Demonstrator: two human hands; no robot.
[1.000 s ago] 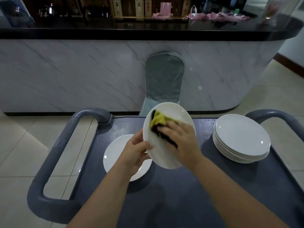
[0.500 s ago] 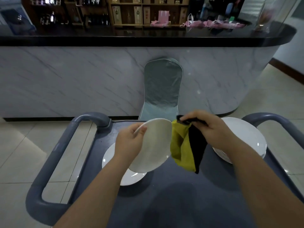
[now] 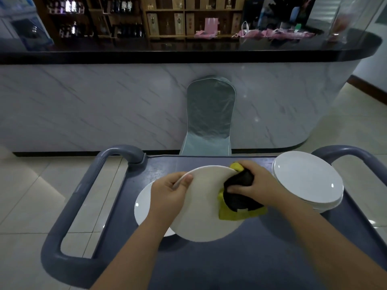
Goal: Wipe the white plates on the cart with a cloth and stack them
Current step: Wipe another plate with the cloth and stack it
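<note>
My left hand (image 3: 168,192) grips a white plate (image 3: 202,208) by its left rim and holds it above the dark cart top (image 3: 240,264), its matte underside turned up. My right hand (image 3: 254,186) holds a yellow and black cloth (image 3: 238,200) and presses it against the plate's right edge. Under my left hand a second white plate (image 3: 142,208) lies flat on the cart, partly hidden. A stack of white plates (image 3: 307,181) sits at the cart's right side.
Grey tubular handles stand at the cart's left (image 3: 79,206) and right (image 3: 356,155) ends. A chair with a grey cover (image 3: 209,118) is just beyond the cart, against a marble-fronted bar counter (image 3: 104,105). Tiled floor surrounds the cart.
The plate was turned from its front face to its underside. My right hand lifted the cloth off, let it hang, then brought it back against the plate's right edge.
</note>
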